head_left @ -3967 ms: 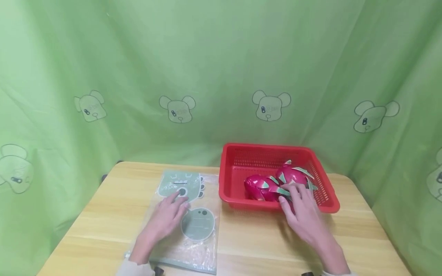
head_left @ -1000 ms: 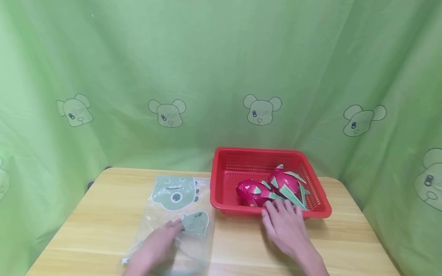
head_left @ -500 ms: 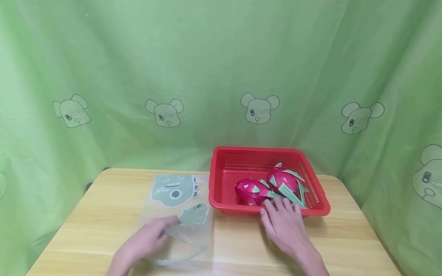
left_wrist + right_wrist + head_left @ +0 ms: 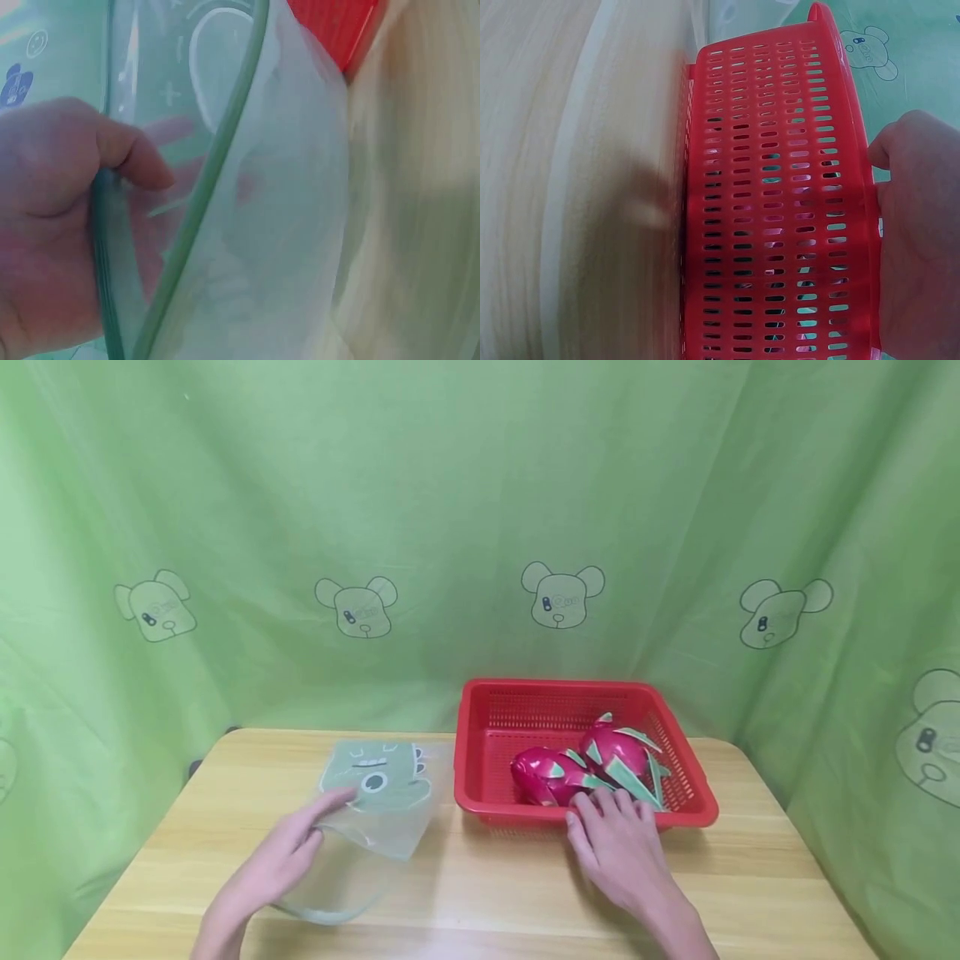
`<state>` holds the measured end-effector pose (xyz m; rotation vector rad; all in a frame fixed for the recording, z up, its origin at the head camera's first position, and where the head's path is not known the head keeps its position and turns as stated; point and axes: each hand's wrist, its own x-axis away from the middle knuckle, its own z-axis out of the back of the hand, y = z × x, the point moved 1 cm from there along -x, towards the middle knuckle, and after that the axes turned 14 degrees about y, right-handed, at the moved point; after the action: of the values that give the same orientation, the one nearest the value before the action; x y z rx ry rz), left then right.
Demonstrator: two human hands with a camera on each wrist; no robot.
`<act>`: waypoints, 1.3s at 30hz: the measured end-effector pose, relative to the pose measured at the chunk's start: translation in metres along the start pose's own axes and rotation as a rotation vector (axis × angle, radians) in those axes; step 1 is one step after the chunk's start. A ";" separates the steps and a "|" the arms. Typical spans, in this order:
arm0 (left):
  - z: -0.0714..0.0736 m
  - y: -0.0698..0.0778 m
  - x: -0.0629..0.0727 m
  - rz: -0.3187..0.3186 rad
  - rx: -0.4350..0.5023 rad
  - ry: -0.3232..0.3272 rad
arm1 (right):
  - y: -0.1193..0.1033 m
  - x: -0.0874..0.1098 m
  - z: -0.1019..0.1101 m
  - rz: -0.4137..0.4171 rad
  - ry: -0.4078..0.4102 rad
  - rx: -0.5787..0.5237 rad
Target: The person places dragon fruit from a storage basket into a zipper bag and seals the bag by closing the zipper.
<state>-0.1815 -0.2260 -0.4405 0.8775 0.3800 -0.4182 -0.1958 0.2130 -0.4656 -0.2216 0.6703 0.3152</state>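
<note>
On the left of the table, my left hand point(image 4: 273, 864) holds one edge of a clear plastic zip bag point(image 4: 401, 839) printed with green cartoon shapes. In the left wrist view, the thumb lies in front of the film and the fingers show through the plastic bag point(image 4: 292, 195), whose green-edged mouth gapes. My right hand point(image 4: 618, 852) holds the front rim of a red perforated basket point(image 4: 480, 693), with its fingertips bent over the rim. Two pink dragon fruits with green scales lie in the basket: one dragon fruit point(image 4: 536, 772) at front left, the other dragon fruit point(image 4: 618, 750) behind it.
A light wooden table point(image 4: 525, 910) carries the bag and basket. Green curtains point(image 4: 465, 485) with printed bear heads hang close behind it and on both sides. The right wrist view shows the basket's slotted outer wall point(image 4: 772, 210).
The bag lay flat; my left hand has taken its near edge, lifted it and folded it away, spreading the mouth. My right hand has moved from the dragon fruits back to the basket's front rim.
</note>
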 end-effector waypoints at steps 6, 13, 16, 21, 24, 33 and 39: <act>0.023 -0.004 -0.001 0.044 -0.002 0.225 | 0.000 0.000 -0.002 -0.004 -0.013 -0.003; 0.045 -0.002 0.004 0.083 -0.049 0.302 | 0.000 0.001 -0.005 -0.004 -0.017 0.000; 0.049 0.001 0.005 0.132 -0.029 0.266 | 0.000 0.002 -0.005 -0.004 -0.013 -0.001; 0.051 0.007 0.004 0.162 0.015 0.226 | 0.002 0.002 -0.005 -0.013 -0.021 0.004; 0.048 0.009 0.002 0.144 0.025 0.255 | 0.002 0.002 -0.004 -0.016 -0.020 0.006; 0.039 0.009 -0.002 0.121 -0.029 0.369 | 0.002 0.002 -0.003 -0.022 -0.014 0.006; 0.040 0.008 -0.001 0.079 -0.036 0.294 | 0.001 0.002 -0.003 -0.019 -0.010 0.008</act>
<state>-0.1725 -0.2532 -0.4121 0.9179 0.6190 -0.2086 -0.1962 0.2139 -0.4695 -0.2184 0.6594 0.2947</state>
